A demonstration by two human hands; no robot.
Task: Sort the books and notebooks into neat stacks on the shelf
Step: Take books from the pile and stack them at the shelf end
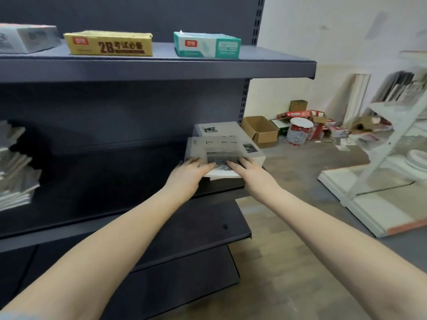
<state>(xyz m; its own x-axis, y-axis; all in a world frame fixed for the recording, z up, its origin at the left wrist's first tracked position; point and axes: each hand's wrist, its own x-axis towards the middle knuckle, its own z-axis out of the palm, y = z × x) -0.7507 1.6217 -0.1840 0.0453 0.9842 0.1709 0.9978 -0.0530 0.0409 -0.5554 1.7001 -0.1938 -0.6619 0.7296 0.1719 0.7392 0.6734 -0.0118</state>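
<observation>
A stack of white books with newspaper-style covers (pixel 227 140) lies at the right end of the dark middle shelf (pixel 115 181). My left hand (pixel 191 168) lies on the front left of the top book with its fingers stretched forward. On the front right of that book rests my right hand (pixel 245 167), fingers also straight. The top book sits slightly askew on the ones below and is blurred. A messy pile of grey notebooks (pixel 16 167) stands at the left end of the same shelf.
On the upper shelf (pixel 161 65) lie a grey box (pixel 27 38), a yellow box (pixel 108 43) and a teal box (pixel 206 45). Cardboard boxes (pixel 261 130) and packaging litter the floor at the right. A white rack (pixel 381 158) leans further right.
</observation>
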